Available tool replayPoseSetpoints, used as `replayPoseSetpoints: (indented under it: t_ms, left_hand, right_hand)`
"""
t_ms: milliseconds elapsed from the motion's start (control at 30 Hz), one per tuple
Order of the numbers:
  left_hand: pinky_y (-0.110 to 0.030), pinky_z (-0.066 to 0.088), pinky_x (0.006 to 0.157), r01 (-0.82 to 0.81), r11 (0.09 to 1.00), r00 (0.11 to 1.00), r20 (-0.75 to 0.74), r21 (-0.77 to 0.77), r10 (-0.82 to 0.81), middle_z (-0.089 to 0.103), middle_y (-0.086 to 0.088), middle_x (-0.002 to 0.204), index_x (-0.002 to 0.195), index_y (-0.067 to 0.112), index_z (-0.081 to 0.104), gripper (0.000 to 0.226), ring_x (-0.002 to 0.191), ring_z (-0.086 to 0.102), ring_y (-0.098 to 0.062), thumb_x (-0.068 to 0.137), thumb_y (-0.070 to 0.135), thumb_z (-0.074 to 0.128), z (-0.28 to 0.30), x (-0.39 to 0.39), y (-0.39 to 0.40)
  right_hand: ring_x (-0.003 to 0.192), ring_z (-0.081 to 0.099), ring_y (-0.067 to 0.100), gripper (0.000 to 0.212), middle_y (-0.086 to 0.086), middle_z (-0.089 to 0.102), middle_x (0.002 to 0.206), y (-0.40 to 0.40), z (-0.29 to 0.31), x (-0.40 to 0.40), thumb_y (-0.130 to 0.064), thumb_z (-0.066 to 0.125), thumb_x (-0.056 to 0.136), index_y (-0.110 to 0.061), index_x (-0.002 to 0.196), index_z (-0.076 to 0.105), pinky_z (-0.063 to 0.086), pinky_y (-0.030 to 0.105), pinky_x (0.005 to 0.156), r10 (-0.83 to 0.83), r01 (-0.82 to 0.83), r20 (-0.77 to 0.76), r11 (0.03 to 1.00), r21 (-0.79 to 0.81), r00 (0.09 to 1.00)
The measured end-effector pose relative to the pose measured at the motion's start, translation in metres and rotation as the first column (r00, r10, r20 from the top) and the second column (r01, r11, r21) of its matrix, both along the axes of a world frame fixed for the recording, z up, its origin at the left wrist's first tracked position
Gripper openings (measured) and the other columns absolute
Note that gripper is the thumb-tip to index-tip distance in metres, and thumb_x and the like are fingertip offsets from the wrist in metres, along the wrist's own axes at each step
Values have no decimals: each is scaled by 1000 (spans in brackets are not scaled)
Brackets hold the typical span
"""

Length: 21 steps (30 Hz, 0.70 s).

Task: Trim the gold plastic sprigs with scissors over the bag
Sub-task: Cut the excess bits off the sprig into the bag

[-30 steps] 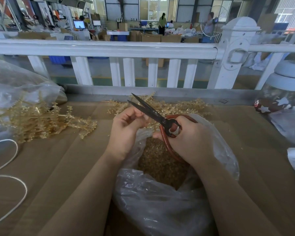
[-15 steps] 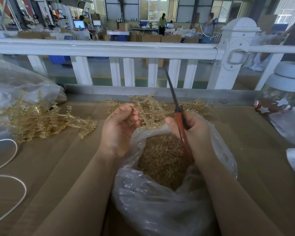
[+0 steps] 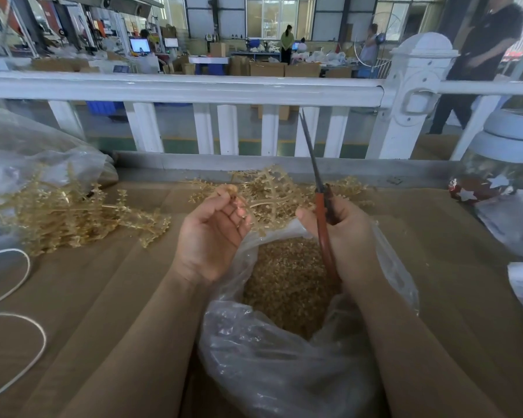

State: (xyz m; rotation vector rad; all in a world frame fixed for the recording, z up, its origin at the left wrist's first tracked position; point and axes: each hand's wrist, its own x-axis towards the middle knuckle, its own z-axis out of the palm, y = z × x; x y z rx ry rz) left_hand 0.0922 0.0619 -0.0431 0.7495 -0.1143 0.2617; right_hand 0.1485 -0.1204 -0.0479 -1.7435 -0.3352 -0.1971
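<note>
Your two hands hovered over one clear plastic bag (image 3: 284, 372) full of gold trimmings (image 3: 287, 282). Your left hand (image 3: 212, 236), palm up with fingers curled, pinched a gold sprig (image 3: 266, 203) at the fingertips; your right hand (image 3: 344, 236) gripped one pair of red-handled scissors (image 3: 322, 212), blades closed and pointing up. Two sprig piles lay beyond: one left (image 3: 73, 215), one behind (image 3: 351, 185), before the white railing (image 3: 194, 89).
</note>
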Motion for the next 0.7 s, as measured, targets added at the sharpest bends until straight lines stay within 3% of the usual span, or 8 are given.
replayPoseSetpoints:
  t_ms: [167,333,400,533,700]
  left_hand:
    - [-22,50,62,24,999,1000,3,48,-24,57,1,71,87,14,57,10,63,53,-10,88,11,48,0,0,-1]
    - [-22,54,66,12,989,1000,-7,146,-11,62,-2,78,90,14,58,9,68,59,-13,89,9,51,0,2,-1]
    - [-24,57,69,5,988,1000,-1,156,-5,66,-4,79,93,11,59,8,71,65,-15,88,7,53,-1,2,-1]
    - [-27,60,74,37,983,999,11,181,-40,71,-9,80,95,6,59,10,74,71,-19,87,3,53,-1,2,-2]
    - [-27,57,63,83,966,995,-72,246,-67,69,-9,78,84,12,61,11,67,67,-18,82,2,59,-1,0,-3]
  right_hand:
    - [69,64,3,16,0,70,77,0,2,0,-29,80,83,-18,86,70,47,9,59,34,-34,-10,999,5,999]
    - [75,71,15,33,5,74,82,0,5,-4,-40,80,78,-9,88,70,57,23,70,129,-128,-15,990,55,992]
    - [70,69,9,32,0,73,77,1,5,-5,-42,80,77,-13,85,70,55,20,67,155,-155,-7,988,21,988]
    - [66,63,-3,21,-11,68,71,3,2,-3,-30,82,80,-16,86,69,46,8,62,168,-168,-4,986,-14,986]
    - [61,59,-7,17,-20,64,64,1,-1,0,-16,80,84,-22,85,64,45,7,59,177,-177,-10,984,25,984]
